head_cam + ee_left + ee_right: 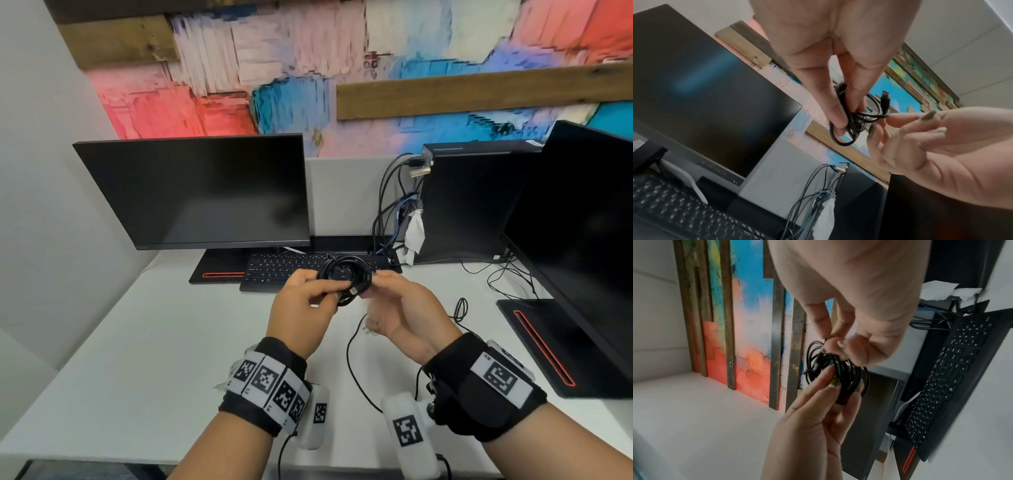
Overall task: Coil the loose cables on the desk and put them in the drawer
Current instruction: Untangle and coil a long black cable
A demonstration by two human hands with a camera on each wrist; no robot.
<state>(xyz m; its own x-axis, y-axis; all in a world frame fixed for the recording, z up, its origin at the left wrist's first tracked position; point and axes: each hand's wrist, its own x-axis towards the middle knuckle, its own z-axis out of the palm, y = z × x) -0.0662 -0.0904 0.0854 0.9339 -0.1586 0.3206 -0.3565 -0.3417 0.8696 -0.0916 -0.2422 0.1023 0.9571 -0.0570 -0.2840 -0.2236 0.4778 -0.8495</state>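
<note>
Holding a small black coiled cable (344, 278) up above the white counter (144, 342), both hands meet in front of the keyboard (274, 270). The left hand (301, 308) has a narrow grip, thumb and fingers pinching the lower left side of the coil; from the left wrist view its fingers (835, 113) close on the bundled loops (851, 123), and a plug end (885, 99) sticks out just beside them. The right hand (404, 308) pinches the coil's right side with its fingertips (835, 344), the other fingers loosely curled. A second thin black cable (356, 363) lies loose on the counter below the hands, running toward the near edge. A dark monitor (195, 192) stands behind the keyboard, a black computer tower (469, 202) with plugged cables stands to the right, and another monitor (582, 222) is at the far right.
</note>
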